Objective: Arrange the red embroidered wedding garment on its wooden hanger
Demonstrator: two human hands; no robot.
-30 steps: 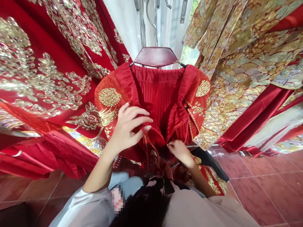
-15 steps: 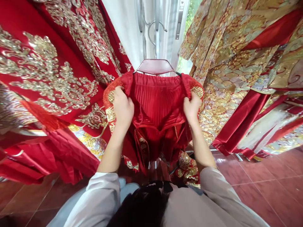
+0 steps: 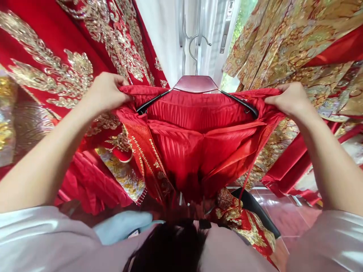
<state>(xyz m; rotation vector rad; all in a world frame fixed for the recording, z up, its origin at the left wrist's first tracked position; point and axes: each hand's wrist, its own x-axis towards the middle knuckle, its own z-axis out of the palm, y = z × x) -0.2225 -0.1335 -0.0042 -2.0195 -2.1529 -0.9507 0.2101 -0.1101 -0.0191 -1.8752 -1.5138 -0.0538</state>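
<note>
A red skirt [image 3: 181, 147] with a gathered waistband hangs in front of me, stretched wide over a clothes hanger [image 3: 195, 84] with black arms and a silver hook. At the left end of the waistband, my left hand [image 3: 109, 90] is closed on the bunched fabric. My right hand [image 3: 290, 99] pinches the opposite end, pulled out beyond the hanger's tip. Orange-red panels with gold beading [image 3: 147, 158] hang below the waistband at the left. The hanger's arms show inside the opening.
A red garment with gold sequin work [image 3: 82, 64] hangs at the left, and gold patterned garments [image 3: 272, 49] hang at the right. White curtain [image 3: 161, 30] and a door frame stand behind. Red and gold cloth [image 3: 249, 223] lies low, beside a black object [image 3: 259, 211].
Both hands have moved outward and up, drawing the waistband wide. The hanger's black arms now show, and the gold-trimmed shoulder-like parts are no longer seen under the hands.
</note>
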